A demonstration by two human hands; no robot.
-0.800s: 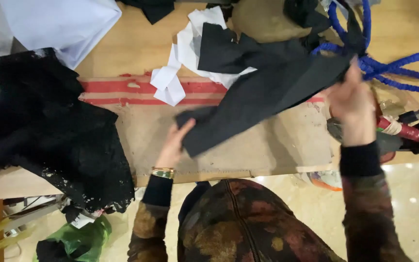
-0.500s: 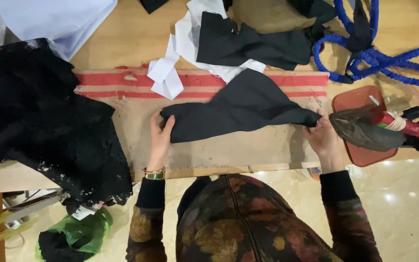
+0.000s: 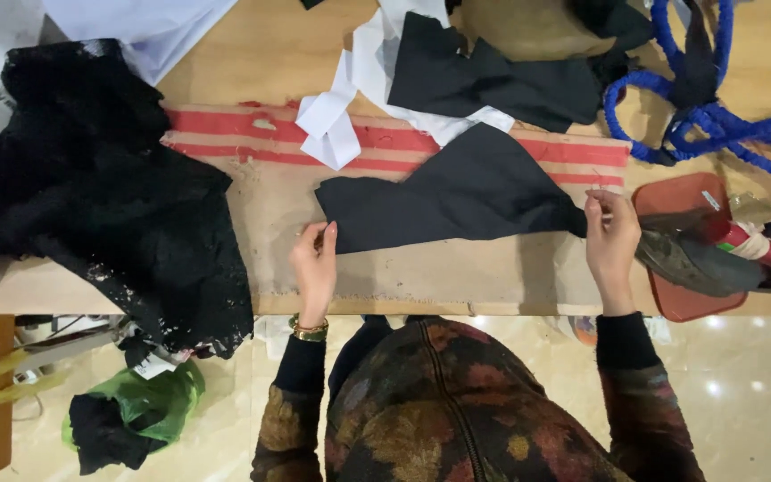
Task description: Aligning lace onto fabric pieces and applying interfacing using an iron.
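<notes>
A piece of black fabric (image 3: 457, 196) lies flat on a brown paper sheet with red stripes (image 3: 403, 268) on the wooden table. My left hand (image 3: 316, 266) pinches the fabric's lower left corner against the paper. My right hand (image 3: 611, 236) pinches the fabric's narrow right end beside a red tray (image 3: 671, 192). Both arms wear dark patterned sleeves, and a gold bracelet sits on my left wrist.
A black lace garment (image 3: 91, 187) covers the table's left side. White fabric strips (image 3: 341, 116) and another black piece (image 3: 484, 76) lie behind. Blue rope (image 3: 716, 125) coils at the back right. An iron (image 3: 698, 254) rests on the tray. A green bag (image 3: 149, 406) is on the floor.
The black fabric, held up at an angle before, now lies flat on the paper. Both hands came down and apart, stretching it lengthwise.
</notes>
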